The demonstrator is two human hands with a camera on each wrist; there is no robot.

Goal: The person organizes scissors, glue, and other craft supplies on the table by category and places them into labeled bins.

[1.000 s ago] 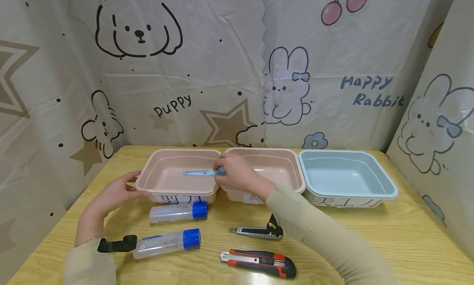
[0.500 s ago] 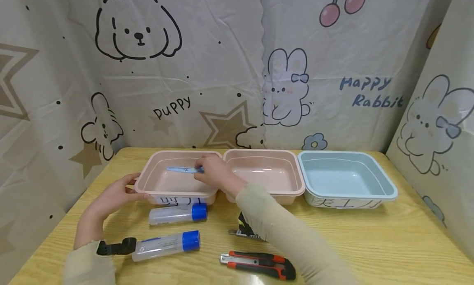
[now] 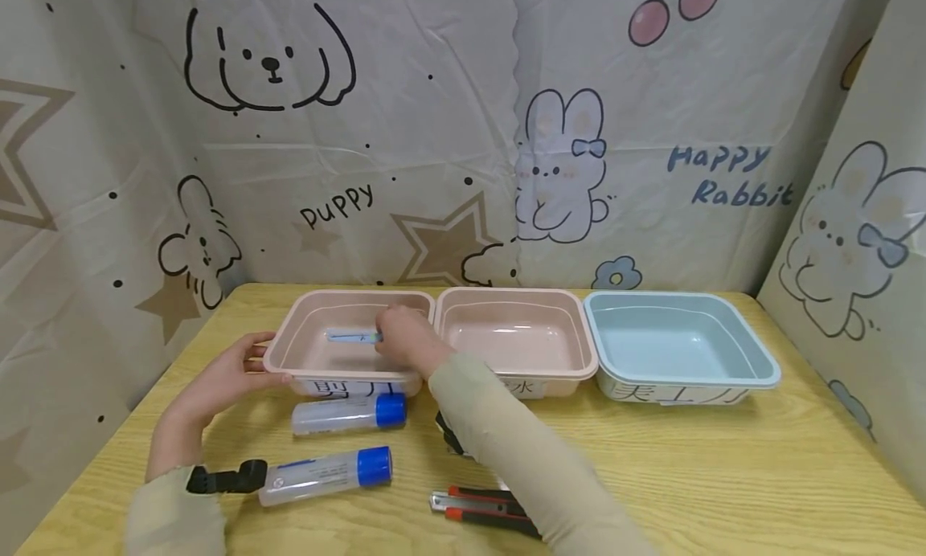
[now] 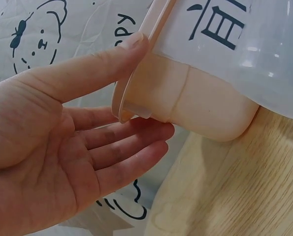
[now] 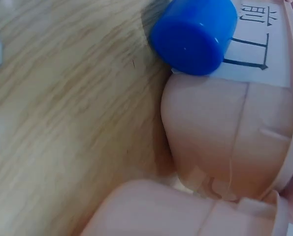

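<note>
Three bins line the counter [image 3: 694, 476]: left pink bin [image 3: 347, 374], middle pink bin [image 3: 517, 374], blue bin [image 3: 687, 380]. From where I stand, the right hand [image 3: 408, 339] is down in the left pink bin, its grip pinching the end of a slim blue tool [image 3: 352, 337] (the fingertips are hidden, and I can't tell if it touches the bottom). The left hand [image 3: 217, 383] has its grip loosely spread at that bin's outer corner, thumb on the rim. Nearer, two blue-capped bottles [image 3: 318, 477] lie beside a red-and-black cutter [image 3: 481, 508], partly covered by the right sleeve [image 3: 521, 443].
</note>
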